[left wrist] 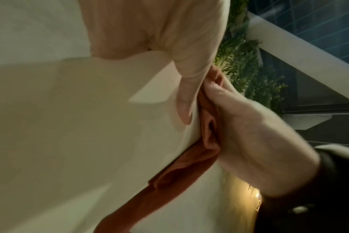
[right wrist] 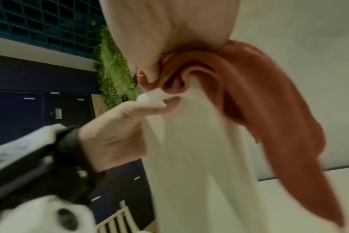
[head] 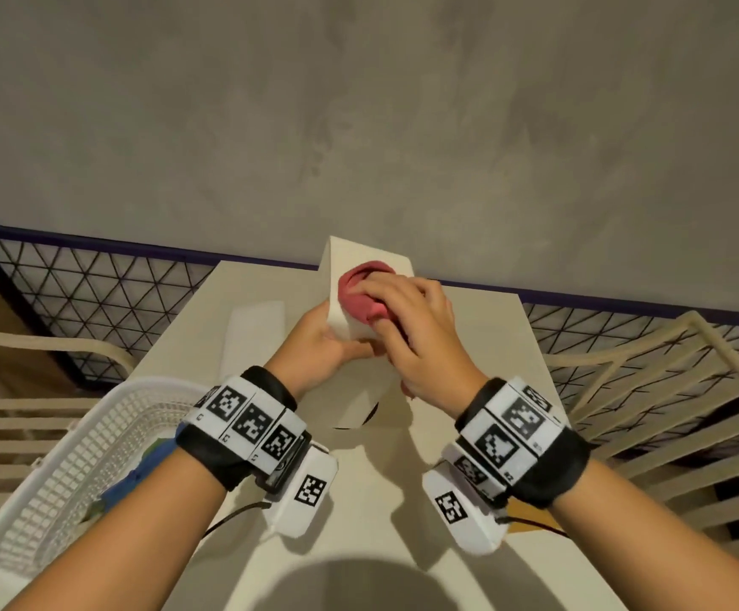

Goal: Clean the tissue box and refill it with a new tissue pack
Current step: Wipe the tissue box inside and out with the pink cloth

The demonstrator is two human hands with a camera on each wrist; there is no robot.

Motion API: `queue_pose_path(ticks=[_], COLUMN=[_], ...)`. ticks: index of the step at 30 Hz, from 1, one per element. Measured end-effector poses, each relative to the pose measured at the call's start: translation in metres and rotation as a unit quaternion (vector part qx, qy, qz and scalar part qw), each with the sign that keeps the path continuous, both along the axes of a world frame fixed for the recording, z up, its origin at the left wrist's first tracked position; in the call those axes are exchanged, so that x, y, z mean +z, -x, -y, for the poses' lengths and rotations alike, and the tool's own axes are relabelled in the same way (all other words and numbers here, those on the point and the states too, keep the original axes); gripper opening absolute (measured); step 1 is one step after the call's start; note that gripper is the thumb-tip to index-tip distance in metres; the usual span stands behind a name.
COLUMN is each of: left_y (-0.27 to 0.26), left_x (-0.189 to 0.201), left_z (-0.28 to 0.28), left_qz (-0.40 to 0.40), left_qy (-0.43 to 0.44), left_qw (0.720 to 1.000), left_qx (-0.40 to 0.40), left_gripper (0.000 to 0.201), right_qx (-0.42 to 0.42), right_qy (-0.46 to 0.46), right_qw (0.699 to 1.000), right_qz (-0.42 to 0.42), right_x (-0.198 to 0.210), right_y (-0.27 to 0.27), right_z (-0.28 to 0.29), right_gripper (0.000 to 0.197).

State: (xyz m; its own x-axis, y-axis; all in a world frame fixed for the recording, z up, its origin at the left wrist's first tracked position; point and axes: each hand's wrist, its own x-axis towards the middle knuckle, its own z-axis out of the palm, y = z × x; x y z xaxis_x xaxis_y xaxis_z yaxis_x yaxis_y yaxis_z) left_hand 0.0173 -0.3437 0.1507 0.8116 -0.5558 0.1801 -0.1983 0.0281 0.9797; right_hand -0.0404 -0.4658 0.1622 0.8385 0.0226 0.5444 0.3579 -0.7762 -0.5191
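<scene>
I hold the white tissue box tilted up over the cream table. My left hand grips its near lower corner, thumb on the front face. My right hand presses a bunched red cloth against the box's upper face, fingers curled into the fabric. The left wrist view shows the thumb of the left hand on the box and the cloth trailing along its edge under the right hand. From the right wrist, the cloth hangs down the box.
A flat white pack lies on the table left of the box. A white slotted basket with blue and green items stands at the near left. Cream chairs flank the table, and a wire mesh fence runs behind it.
</scene>
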Motion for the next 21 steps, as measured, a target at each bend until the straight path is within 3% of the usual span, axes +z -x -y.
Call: queue_pose_path(ticks=[7, 11, 13, 17, 19, 21], left_y=[-0.004, 0.001, 0.0, -0.001, 0.004, 0.006], left_x=[0.004, 0.01, 0.012, 0.009, 0.008, 0.007], left_z=[-0.001, 0.007, 0.006, -0.001, -0.002, -0.003], left_qz=[-0.043, -0.004, -0.011, -0.022, -0.009, -0.012], left_qy=[0.045, 0.039, 0.046, 0.028, -0.001, 0.007], left_qw=[0.998, 0.998, 0.998, 0.999, 1.0, 1.0], left_qx=[0.0, -0.04, -0.032, -0.015, -0.029, -0.027], left_gripper=[0.051, 0.049, 0.046, 0.046, 0.046, 0.04], right_qx=[0.017, -0.024, -0.014, -0.018, -0.043, -0.052], right_qy=[-0.014, 0.112, 0.101, -0.109, -0.237, -0.361], right_qw=[0.999, 0.989, 0.99, 0.994, 0.97, 0.929], right_qz=[0.04, 0.095, 0.093, 0.027, -0.022, -0.06], right_x=[-0.01, -0.009, -0.01, -0.011, -0.006, 0.002], right_y=[0.006, 0.001, -0.002, -0.007, -0.016, -0.026], right_z=[0.028, 0.015, 0.018, 0.027, 0.032, 0.035], right_gripper=[0.039, 0.037, 0.039, 0.035, 0.026, 0.023])
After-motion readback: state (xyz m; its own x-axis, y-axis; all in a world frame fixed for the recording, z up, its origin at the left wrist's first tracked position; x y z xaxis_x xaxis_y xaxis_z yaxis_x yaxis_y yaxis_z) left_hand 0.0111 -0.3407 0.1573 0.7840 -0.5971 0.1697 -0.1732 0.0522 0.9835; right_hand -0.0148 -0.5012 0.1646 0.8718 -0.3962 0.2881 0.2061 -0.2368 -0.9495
